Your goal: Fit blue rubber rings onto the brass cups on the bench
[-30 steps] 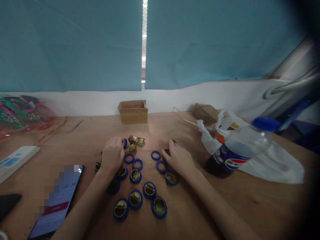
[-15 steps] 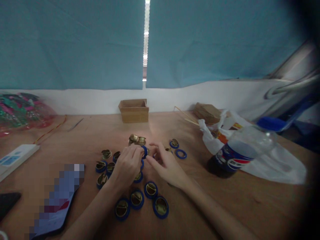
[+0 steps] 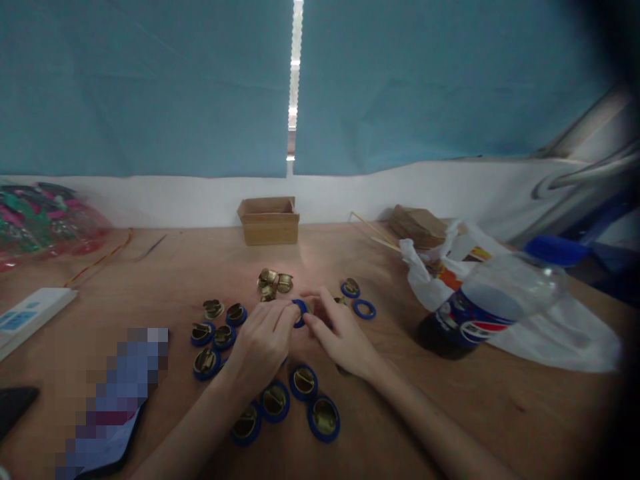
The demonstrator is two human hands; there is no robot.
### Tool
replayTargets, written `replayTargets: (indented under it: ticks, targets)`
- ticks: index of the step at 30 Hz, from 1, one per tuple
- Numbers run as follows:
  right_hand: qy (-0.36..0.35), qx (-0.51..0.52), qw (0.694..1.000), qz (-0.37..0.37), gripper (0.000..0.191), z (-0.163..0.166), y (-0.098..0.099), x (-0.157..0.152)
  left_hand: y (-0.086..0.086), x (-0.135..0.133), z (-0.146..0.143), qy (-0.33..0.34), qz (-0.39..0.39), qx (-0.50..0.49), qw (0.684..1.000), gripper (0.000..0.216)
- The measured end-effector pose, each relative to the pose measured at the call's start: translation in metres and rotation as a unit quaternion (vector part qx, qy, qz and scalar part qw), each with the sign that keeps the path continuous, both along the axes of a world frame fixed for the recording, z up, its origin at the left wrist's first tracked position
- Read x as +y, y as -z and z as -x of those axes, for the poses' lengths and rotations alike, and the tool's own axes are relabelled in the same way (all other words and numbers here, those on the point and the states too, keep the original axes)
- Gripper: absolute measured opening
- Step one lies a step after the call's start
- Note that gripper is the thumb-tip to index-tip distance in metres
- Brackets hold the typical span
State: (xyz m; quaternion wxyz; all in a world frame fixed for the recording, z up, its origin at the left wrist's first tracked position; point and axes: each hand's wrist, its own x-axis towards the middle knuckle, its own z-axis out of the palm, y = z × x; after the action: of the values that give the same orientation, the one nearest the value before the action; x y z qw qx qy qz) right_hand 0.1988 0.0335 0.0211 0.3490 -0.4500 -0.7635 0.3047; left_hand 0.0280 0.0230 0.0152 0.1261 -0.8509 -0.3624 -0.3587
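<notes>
Nearest you, finished blue-rimmed discs (image 3: 324, 418) lie in a loose row at the table's (image 3: 500, 413) front edge, with a phone (image 3: 107, 427) to the left. Just beyond them your left hand (image 3: 263, 343) and right hand (image 3: 343, 337) meet — both sets of fingertips pinched on one blue ring (image 3: 301, 312), held a little above the wood; whether a brass insert already sits inside it I can't quite tell from this soft view. Past your hands sits a small heap of brass pieces (image 3: 273, 283), with two more rings (image 3: 364, 309) to the right. A slip of the pinch could send the ring into the heap, and your right forearm could nudge the soda bottle (image 3: 490, 300) — its red, white and blue label looks like Pepsi, though no lettering reads clearly. Farthest back stands a cardboard box (image 3: 269, 220).
</notes>
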Motion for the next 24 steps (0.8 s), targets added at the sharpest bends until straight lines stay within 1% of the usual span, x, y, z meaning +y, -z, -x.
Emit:
replayTargets:
  ticks: [5, 8, 11, 15, 19, 24]
  targets:
    - [-0.018, -0.023, 0.999, -0.038, 0.029, 0.0002, -0.0005, -0.0011, 0.0051, 0.0042, 0.0017, -0.009, 0.006, -0.002, 1.000, 0.016]
    - [-0.020, -0.018, 0.999, -0.044, 0.030, 0.0021, -0.0001, -0.0012, 0.0070, 0.0061, 0.0033, -0.009, 0.017, 0.026, 0.999, 0.020]
    - [-0.014, 0.000, 1.000, -0.018, 0.027, 0.0040, 0.0006, -0.0006, 0.0079, 0.0059, 0.0040, -0.002, 0.028, 0.044, 0.999, 0.023]
    - [-0.017, 0.027, 0.999, 0.024, 0.030, 0.0050, 0.0018, 0.0008, 0.0085, 0.0045, 0.0027, 0.015, 0.031, 0.023, 0.999, 0.023]
    - [-0.030, 0.052, 0.997, 0.041, 0.035, 0.0046, 0.0045, 0.0025, 0.0075, 0.0041, 0.0023, 0.022, 0.033, 0.025, 0.999, 0.023]
    - [-0.038, 0.054, 0.996, 0.061, 0.036, 0.0032, 0.0090, 0.0048, 0.0056, 0.0045, 0.0034, 0.015, 0.047, 0.040, 0.998, 0.020]
